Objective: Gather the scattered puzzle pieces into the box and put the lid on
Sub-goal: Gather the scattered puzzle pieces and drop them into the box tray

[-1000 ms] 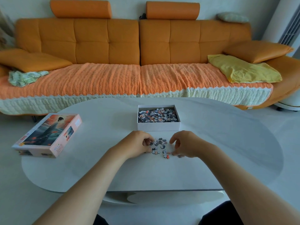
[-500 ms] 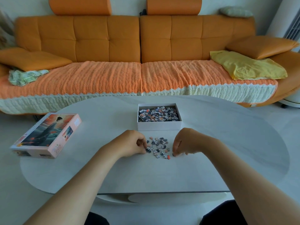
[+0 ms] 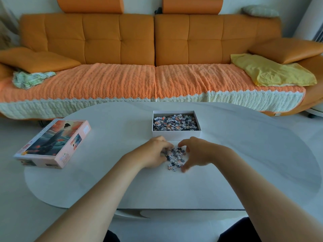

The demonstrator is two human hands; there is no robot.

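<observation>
A small heap of loose puzzle pieces (image 3: 175, 157) lies on the white table just in front of the open white box (image 3: 176, 132), which holds many pieces. My left hand (image 3: 155, 152) and my right hand (image 3: 196, 153) cup the heap from either side, fingers curled and touching the pieces. The pink lid (image 3: 54, 143) with a picture of a figure lies face up at the table's left edge, well apart from both hands.
The rounded white table (image 3: 253, 163) stretches wide to the right and toward me. Behind it stands an orange sofa (image 3: 153, 49) with a knitted throw, a yellow cloth (image 3: 271, 70) on its right and cushions at both ends.
Both hands have closed in toward each other, pushing the scattered pieces into a tighter heap between them. The box and the lid have not moved.
</observation>
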